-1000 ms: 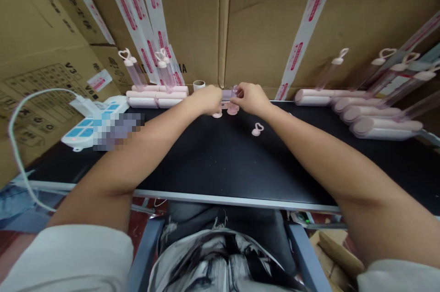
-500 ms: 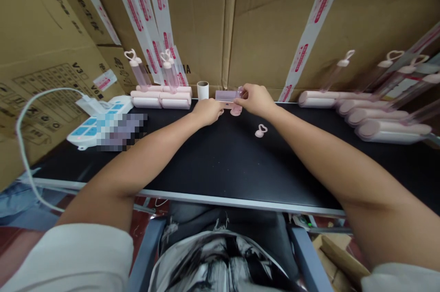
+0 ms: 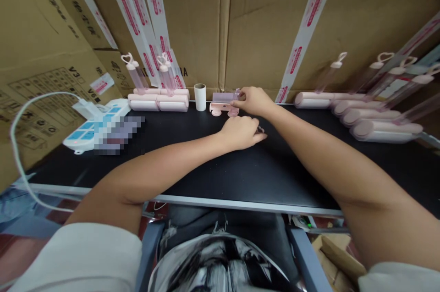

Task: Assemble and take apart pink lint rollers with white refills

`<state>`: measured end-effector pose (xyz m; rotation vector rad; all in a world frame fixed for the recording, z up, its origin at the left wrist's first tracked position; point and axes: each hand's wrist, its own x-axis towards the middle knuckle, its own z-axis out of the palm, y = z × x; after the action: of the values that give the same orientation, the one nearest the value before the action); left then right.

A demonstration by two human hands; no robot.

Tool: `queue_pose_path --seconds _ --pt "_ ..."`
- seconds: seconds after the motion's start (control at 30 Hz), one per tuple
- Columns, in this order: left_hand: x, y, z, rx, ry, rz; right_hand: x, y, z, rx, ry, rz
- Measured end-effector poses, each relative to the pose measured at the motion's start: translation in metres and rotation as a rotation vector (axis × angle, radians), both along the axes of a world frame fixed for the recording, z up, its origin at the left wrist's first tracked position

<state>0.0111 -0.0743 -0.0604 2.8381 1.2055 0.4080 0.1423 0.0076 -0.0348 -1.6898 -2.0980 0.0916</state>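
At the back of the black table, my right hand (image 3: 254,100) pinches the right end of a translucent lavender tube (image 3: 222,97). The tube lies against a pink plastic holder (image 3: 224,107), which has two round pink flaps hanging at its front. Closer to me, my left hand (image 3: 242,133) reaches across to the right, its fingers closed about a small pink heart-loop cap (image 3: 260,129). Most of that cap is hidden behind the fingers.
A white cardboard tube (image 3: 200,97) stands left of the holder. Pink rollers (image 3: 158,103) with upright heart-topped tubes line the back left, and more pink rollers (image 3: 387,128) lie at right. A power strip (image 3: 80,138) sits at left. Cardboard (image 3: 192,17) walls the back.
My left hand has let go of the pink holder and moved right and nearer to me, onto the heart-loop cap. My right hand keeps its hold on the lavender tube.
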Motion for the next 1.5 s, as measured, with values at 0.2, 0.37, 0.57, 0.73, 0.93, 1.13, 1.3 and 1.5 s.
queue_pose_path --seconds 0.2,0.37,0.57,0.73,0.93,1.13,1.3,1.5 --pt "-0.01 0.004 -0.003 -0.017 0.008 0.047 0.005 0.0 0.004 -0.004 0.007 -0.006" --pt "-0.056 0.039 0.025 0.03 0.033 0.244 0.007 0.0 0.008 -0.003 -0.011 0.012" --pt "-0.091 0.086 0.03 0.073 0.158 0.419 0.008 0.002 0.004 -0.013 -0.029 0.027" --pt "-0.088 0.093 0.018 0.087 0.234 0.41 0.009 0.004 0.001 -0.003 -0.04 0.046" --pt "-0.091 0.088 0.021 0.073 0.177 0.414 0.01 0.005 0.0 -0.051 -0.09 0.048" --pt "-0.105 0.082 0.021 0.051 0.099 0.438 0.009 0.003 -0.01 -0.195 -0.169 0.018" --pt "-0.11 0.083 0.014 -0.037 0.061 0.385 0.008 0.005 -0.015 -0.214 -0.212 0.014" --pt "-0.107 0.084 0.006 -0.034 0.04 0.36 0.008 0.004 -0.013 -0.214 -0.235 -0.015"
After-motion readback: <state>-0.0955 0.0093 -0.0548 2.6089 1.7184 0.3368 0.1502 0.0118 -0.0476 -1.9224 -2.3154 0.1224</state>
